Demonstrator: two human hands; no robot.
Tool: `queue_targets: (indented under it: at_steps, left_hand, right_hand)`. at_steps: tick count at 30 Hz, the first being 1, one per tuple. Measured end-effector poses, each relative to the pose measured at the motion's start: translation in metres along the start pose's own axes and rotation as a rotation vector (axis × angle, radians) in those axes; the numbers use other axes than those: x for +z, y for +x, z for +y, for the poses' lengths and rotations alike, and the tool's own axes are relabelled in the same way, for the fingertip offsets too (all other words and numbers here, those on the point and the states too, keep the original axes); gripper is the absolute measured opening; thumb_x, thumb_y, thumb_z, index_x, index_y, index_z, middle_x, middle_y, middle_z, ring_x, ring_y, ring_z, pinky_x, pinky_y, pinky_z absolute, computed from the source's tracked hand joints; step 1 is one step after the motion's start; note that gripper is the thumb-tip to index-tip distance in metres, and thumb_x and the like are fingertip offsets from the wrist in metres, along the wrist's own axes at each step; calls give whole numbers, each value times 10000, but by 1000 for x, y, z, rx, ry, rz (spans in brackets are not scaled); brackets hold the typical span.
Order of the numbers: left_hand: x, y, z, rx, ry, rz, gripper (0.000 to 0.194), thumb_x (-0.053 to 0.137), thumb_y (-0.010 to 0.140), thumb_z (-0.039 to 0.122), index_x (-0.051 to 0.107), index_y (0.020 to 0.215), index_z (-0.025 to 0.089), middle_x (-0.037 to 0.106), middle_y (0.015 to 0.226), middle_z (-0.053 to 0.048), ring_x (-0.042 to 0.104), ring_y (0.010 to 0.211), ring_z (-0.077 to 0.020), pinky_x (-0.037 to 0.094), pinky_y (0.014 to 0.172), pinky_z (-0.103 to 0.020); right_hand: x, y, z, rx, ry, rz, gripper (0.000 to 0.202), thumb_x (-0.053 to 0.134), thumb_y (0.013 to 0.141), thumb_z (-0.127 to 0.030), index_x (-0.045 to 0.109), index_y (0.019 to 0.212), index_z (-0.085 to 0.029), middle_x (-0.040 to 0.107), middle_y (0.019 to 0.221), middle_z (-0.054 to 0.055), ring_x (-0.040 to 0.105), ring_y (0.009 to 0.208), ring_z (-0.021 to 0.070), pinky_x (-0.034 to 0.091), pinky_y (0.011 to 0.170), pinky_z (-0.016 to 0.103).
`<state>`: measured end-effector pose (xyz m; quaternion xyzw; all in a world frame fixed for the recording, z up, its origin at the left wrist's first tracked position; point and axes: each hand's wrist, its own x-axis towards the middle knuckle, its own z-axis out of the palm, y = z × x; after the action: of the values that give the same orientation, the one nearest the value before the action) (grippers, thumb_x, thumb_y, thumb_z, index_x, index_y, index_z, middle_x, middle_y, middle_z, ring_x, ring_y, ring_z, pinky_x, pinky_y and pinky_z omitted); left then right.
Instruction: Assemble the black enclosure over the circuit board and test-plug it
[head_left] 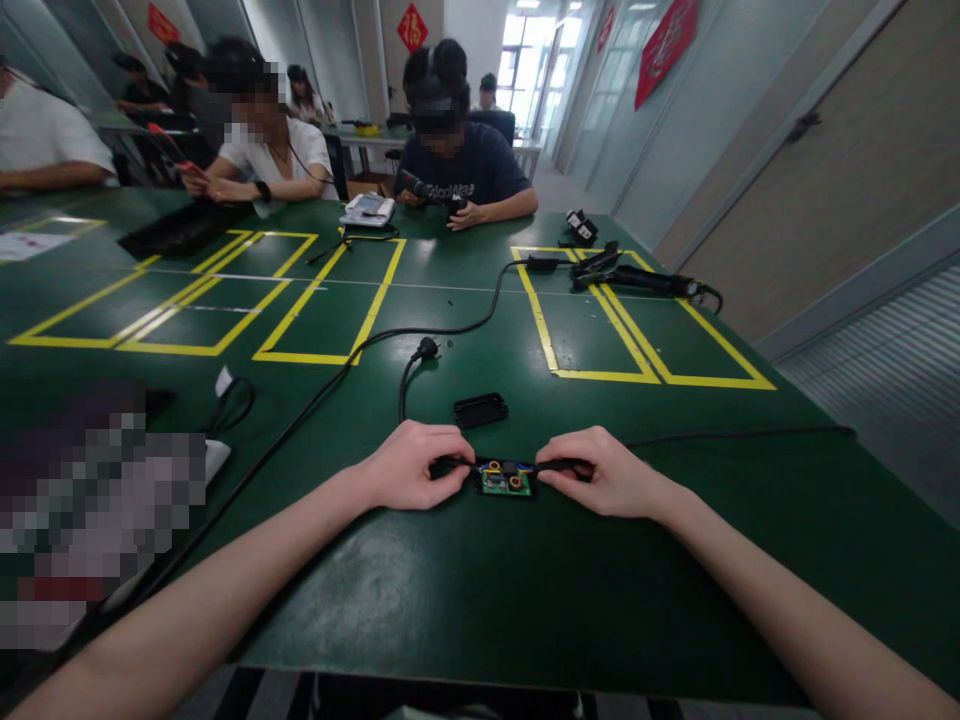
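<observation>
A small black case half (535, 491) lies on the green table with a green circuit board (495, 486) inside it, bearing copper coils and blue wires at both ends. My left hand (424, 464) pinches the black cable at the board's left end. At the right end, my right hand (596, 470) has its fingers closed on the other black cable (564, 464). Just beyond my hands rests a second black case half (481, 409), its hollow side up. A black plug (427, 349) on a cable lies behind my left hand.
Yellow tape rectangles (607, 378) mark the green table (360, 600). A long black cable (315, 400) crosses it. Black tools (645, 280) lie at the back right, a white device (367, 209) farther back. People sit opposite, one in a dark shirt (495, 165). Blurred items lie at left.
</observation>
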<state>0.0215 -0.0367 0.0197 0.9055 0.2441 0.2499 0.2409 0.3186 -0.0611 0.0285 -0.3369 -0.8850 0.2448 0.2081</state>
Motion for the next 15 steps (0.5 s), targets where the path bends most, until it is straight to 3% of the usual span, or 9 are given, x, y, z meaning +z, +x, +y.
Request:
queue_targets:
  at_steps: [4,9,15]
  left_hand:
    - [1,0,-2,-9,20,-1,170,550,904,226,712,917,176,692,789,-13,582,575,-94,436,556,-204]
    - [1,0,-5,-49,55,27,162,564,890,244,712,909,179,686,770,-2,579,568,-94,429,548,-203]
    - [-1,1,-10,-40,101,83,104,591,831,230,662,771,182,618,663,10,561,597,-123,433,587,-229]
  right_hand:
    - [0,2,-1,15,-51,-36,250,567,1011,-333,735,909,-180,690,707,23,573,549,124,422,541,251]
    - [4,6,0,-14,-127,5,446,418,1087,-355,693,778,-190,664,706,32,583,578,138,414,562,269]
    - [11,8,3,27,-144,70,400,470,1076,-353,723,815,-186,684,810,53,638,709,169,470,651,295]
